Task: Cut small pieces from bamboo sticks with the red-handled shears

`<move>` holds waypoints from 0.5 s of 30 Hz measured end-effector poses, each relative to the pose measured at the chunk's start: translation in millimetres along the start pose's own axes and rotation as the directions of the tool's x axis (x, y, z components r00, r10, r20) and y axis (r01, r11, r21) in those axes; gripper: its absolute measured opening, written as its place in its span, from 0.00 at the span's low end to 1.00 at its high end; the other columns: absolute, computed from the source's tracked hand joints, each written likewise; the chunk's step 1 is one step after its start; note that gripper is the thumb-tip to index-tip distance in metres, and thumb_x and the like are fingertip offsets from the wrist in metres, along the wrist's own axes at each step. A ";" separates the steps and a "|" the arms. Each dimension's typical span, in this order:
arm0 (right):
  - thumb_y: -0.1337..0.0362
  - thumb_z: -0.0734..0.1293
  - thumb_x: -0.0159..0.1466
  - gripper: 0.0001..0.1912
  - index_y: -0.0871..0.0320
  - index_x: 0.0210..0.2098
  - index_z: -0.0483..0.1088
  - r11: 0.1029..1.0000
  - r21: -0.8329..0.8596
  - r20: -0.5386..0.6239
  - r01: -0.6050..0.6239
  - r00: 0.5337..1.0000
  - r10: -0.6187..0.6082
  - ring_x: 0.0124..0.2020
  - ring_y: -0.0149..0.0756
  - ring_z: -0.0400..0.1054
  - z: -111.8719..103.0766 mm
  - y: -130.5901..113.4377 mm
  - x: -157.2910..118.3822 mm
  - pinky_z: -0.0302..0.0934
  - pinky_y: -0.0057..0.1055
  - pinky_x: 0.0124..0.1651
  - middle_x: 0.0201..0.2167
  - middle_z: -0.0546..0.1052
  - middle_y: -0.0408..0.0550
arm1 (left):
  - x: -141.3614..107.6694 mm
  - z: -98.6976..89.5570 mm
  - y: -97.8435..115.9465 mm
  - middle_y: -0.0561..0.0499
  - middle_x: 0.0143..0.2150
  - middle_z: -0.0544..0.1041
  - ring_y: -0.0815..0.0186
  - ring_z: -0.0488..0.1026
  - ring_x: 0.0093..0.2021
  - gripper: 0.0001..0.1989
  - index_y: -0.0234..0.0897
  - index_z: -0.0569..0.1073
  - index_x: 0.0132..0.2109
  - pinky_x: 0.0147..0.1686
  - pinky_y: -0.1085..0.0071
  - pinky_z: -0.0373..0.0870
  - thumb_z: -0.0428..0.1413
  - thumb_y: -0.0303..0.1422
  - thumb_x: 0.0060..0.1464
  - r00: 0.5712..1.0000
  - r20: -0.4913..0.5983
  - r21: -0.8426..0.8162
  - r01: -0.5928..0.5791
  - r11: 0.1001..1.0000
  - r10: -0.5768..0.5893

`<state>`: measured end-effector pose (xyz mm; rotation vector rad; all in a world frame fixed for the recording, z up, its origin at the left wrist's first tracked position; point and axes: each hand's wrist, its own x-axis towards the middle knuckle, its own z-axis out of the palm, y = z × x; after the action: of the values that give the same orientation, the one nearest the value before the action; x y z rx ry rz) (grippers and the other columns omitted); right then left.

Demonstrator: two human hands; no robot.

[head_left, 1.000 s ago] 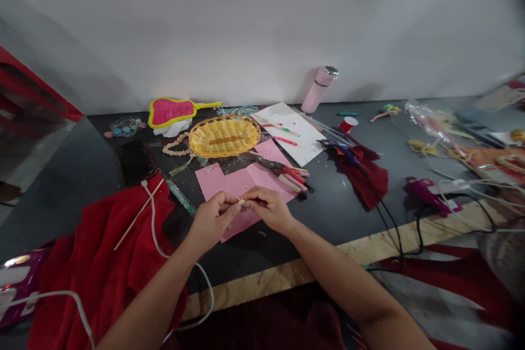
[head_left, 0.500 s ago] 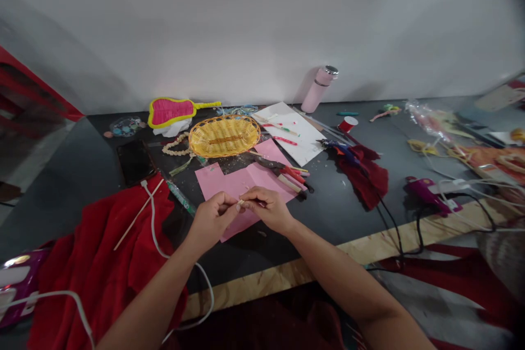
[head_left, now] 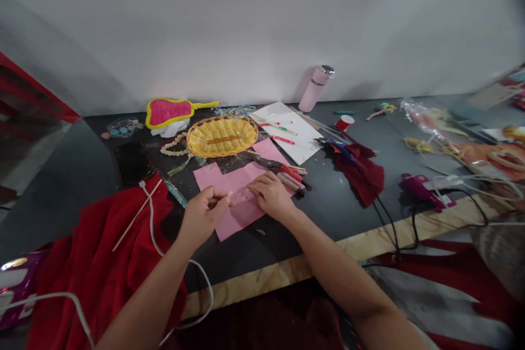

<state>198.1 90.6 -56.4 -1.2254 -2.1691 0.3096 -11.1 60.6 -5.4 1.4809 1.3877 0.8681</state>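
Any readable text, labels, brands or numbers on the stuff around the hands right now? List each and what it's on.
None can be read.
Pink bottle: no label visible.
White sheet: only red and green marks, no letters to make out.
Pink paper under the right hand: blank.
Purple tool: any marking is too blurred to read.
Left hand: the small pale piece in its fingers bears no print.

Dark table (head_left: 340,213) carries pink paper (head_left: 233,186), yellow basket (head_left: 222,136), red cloth (head_left: 102,262).
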 end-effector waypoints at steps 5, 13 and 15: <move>0.73 0.60 0.63 0.15 0.56 0.43 0.75 0.998 -0.062 0.007 -0.005 1.000 0.006 0.41 0.40 0.64 3.6 1.0 -1.0 0.60 0.40 0.48 0.38 0.77 0.49 | 1.0 2.2 -1.7 0.49 0.32 0.81 0.66 0.76 0.29 0.08 0.36 0.72 0.34 0.27 0.75 0.67 0.55 0.37 0.52 1.000 0.020 0.015 -0.001 1.000 0.001; 0.65 0.64 0.62 0.08 0.58 0.40 0.72 0.930 -0.319 -0.096 -0.181 0.983 0.158 0.49 0.46 0.60 -38.6 20.2 -1.9 0.57 0.45 0.53 0.45 0.71 0.55 | 2.1 2.1 -2.5 0.47 0.33 0.81 0.66 0.75 0.29 0.09 0.36 0.72 0.34 0.23 0.76 0.65 0.55 0.38 0.51 1.000 0.000 0.012 0.001 1.000 -0.001; 0.61 0.65 0.62 0.08 0.59 0.37 0.72 0.883 -0.416 -0.067 -0.216 0.976 0.207 0.50 0.49 0.59 -47.2 30.7 -6.2 0.57 0.46 0.52 0.46 0.70 0.57 | 1.4 1.9 -1.2 0.47 0.33 0.81 0.66 0.75 0.28 0.08 0.36 0.72 0.33 0.23 0.76 0.64 0.55 0.37 0.51 1.000 -0.003 0.012 -0.002 1.000 0.002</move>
<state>250.8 97.6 -36.7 -1.7019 -2.1522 -0.0956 -9.6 61.7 -7.4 1.4907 1.3959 0.8657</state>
